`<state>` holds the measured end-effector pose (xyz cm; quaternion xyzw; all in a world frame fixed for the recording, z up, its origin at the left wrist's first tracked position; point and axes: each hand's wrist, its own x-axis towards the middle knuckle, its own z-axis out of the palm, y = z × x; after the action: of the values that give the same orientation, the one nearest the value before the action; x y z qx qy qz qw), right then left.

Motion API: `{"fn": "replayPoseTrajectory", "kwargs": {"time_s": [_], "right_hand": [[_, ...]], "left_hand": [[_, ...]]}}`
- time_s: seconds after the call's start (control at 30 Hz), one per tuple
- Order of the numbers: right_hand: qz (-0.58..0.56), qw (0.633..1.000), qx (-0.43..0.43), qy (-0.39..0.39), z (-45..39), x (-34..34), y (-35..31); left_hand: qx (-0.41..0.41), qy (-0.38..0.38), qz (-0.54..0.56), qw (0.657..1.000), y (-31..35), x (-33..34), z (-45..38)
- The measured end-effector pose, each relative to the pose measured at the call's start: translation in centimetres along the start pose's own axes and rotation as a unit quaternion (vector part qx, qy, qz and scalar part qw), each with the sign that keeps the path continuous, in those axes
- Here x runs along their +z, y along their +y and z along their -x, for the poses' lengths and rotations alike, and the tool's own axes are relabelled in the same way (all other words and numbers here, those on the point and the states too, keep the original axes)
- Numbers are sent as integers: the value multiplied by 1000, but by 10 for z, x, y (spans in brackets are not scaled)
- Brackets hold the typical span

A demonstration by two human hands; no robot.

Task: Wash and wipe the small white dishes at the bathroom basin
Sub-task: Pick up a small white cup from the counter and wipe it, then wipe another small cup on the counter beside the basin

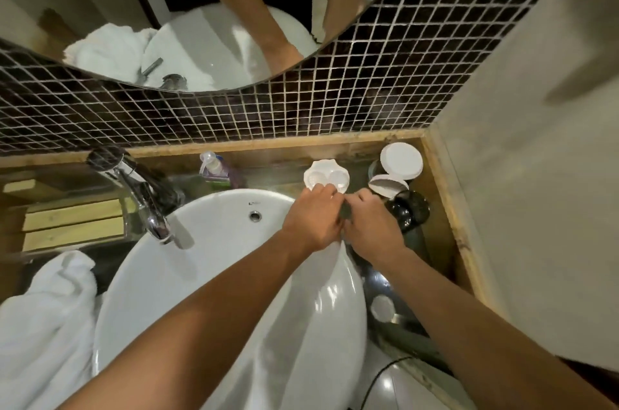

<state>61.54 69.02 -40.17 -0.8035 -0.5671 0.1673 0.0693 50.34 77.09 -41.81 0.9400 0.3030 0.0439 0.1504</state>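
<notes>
A small white two-hollow dish (326,175) lies on the wooden counter behind the white basin (214,262). My left hand (313,217) reaches over the basin rim and its fingertips pinch the dish's near edge. My right hand (371,227) is beside it with its fingers curled. Its fingertips meet those of the left hand just in front of the dish, and nothing shows inside them. A round white dish (401,160) and a tilted white dish (388,187) stand at the back right corner.
A chrome tap (144,198) juts over the basin's left side. A soap bottle (214,168) stands behind the basin. White towel (43,319) at the left, wooden tray (73,222) beyond it. A black glossy object (408,210) sits by my right hand. Tiled wall and mirror behind.
</notes>
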Motion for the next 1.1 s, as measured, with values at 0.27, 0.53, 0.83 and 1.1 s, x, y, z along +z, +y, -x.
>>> {"fn": "replayPoseTrajectory", "kwargs": {"time_s": [0.27, 0.53, 0.83, 1.1], "right_hand": [[32, 998, 48, 38, 99, 26, 23], [50, 984, 165, -37, 159, 74, 43], [51, 984, 168, -3, 149, 76, 35], [47, 993, 102, 36, 88, 24, 18]], "left_hand": [[69, -36, -28, 997, 42, 15, 46], [132, -52, -56, 988, 63, 27, 71], [140, -29, -46, 989, 57, 33, 77], [80, 12, -34, 996, 38, 20, 50]]}}
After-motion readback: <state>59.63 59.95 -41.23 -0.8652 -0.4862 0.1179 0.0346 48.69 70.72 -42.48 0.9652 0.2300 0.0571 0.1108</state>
